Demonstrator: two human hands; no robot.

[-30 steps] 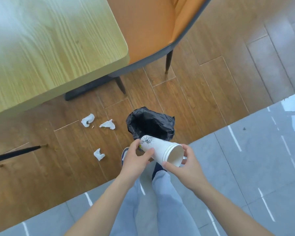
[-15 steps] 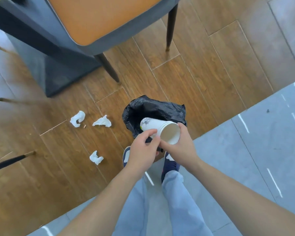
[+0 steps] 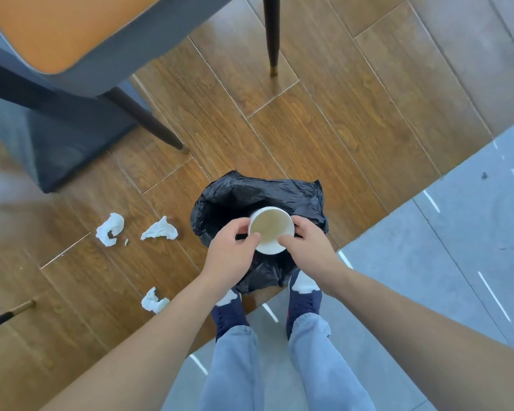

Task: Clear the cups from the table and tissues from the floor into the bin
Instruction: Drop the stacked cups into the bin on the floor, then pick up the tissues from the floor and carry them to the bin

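Left hand (image 3: 231, 251) and right hand (image 3: 308, 247) both gripping upright paper cup (image 3: 271, 230) over black bin (image 3: 258, 194), probably stained inside; 3 tissues (image 3: 160, 229) on floor (image 3: 324, 137).

Both hands (image 3: 230, 247) hold cup (image 3: 271, 229) over bin (image 3: 235, 191).

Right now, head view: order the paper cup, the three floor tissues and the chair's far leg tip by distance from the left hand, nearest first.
1. paper cup: held by the left hand, over the bin.
2. middle tissue: left of the bin.
3. near tissue, by the left forearm, and far-left tissue: too close to call.
4. chair leg tip: far, beyond the bin.
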